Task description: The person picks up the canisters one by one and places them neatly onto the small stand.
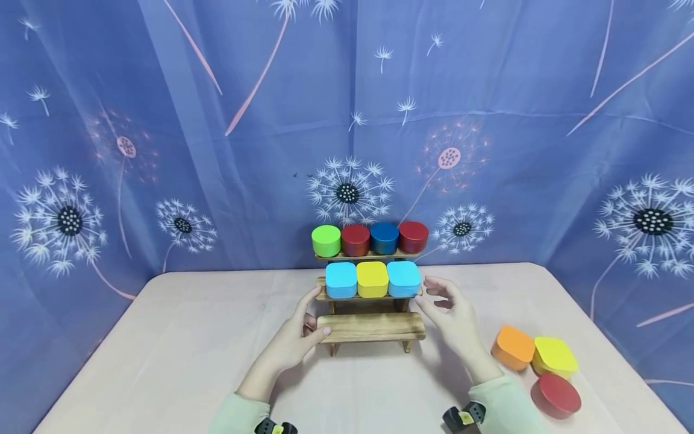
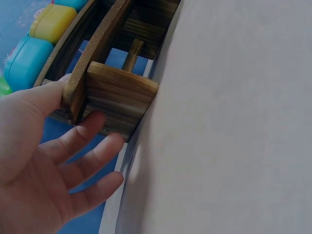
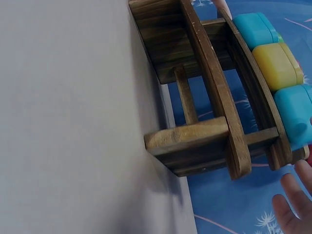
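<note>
"Status?"
"Left hand (image 1: 290,342) loosely spread at left end of wooden stand (image 1: 374,327); right hand (image 1: 454,316) by its right end, fingers parted, contact unclear."
"Payload?"
"Blue boxes (image 1: 341,279) flanking yellow box (image 1: 372,279), stand's middle shelf (image 3: 257,87)."

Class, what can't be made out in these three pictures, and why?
- Head view: the whole left wrist device, cut off by the bottom edge.
- Left wrist view: most of the green box, behind the blue box and past the left edge.
- Right wrist view: much of the right hand, beyond the right edge.
</note>
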`<state>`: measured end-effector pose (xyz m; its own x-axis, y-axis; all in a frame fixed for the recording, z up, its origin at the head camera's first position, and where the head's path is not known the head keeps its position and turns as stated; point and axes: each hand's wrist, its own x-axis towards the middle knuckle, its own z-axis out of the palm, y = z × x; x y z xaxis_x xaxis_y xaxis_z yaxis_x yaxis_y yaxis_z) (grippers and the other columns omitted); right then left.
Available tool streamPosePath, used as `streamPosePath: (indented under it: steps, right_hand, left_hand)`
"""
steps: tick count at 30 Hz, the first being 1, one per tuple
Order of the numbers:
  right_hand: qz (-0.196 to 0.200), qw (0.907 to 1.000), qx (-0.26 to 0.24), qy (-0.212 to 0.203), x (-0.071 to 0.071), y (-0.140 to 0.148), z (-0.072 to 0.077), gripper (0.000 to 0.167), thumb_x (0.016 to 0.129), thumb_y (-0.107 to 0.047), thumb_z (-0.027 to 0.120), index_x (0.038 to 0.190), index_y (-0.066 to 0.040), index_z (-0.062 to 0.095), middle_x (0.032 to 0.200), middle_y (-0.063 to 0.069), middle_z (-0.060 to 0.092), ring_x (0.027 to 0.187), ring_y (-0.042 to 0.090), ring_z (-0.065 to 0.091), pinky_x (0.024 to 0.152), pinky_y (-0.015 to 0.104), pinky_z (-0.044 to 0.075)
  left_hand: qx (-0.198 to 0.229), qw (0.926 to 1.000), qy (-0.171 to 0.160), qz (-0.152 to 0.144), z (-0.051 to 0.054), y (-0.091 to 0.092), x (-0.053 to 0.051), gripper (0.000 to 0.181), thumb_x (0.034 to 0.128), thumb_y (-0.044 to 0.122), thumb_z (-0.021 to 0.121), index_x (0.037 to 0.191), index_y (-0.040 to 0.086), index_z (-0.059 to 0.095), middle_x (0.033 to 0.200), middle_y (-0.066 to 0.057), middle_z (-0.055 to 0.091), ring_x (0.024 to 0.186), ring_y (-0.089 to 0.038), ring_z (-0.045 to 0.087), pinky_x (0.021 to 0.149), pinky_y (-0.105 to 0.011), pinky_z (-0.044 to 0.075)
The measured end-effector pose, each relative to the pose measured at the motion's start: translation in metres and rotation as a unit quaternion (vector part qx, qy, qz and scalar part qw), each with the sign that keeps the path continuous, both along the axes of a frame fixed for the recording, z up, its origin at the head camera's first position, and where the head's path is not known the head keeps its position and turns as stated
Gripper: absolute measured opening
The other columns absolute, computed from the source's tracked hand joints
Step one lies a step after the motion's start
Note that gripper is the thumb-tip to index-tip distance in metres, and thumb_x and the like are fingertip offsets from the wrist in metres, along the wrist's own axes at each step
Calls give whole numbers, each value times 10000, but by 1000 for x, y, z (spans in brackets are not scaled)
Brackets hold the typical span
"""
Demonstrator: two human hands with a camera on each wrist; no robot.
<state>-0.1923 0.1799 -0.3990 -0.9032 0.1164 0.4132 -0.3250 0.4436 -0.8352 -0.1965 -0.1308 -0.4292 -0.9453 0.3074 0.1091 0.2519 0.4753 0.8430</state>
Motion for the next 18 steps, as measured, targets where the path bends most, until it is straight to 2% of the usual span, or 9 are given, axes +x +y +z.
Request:
streamPosePath:
  steps: [10,18]
  right_hand:
    - [-55,9997,173,-189,8,16,-2,434,868,-175,691,1272,-85,558,1212,98,611,996,26,543,827,191,470]
    - [-94,9982,586,53,14,30,-1,402,862,-147,694,1236,-55,579,1179,132,624,967,-6,555,806,192,472]
  left_hand:
    - [36,10000,11,44,-2,-1,0,773,902,263,648,1495,347,159,868,-57,551,732,-133,525,649,-245,454]
    - [2,9999,161,-24,-4,0,-3,777,900,261,650,1493,356,156,841,-32,546,717,-121,527,666,-236,460]
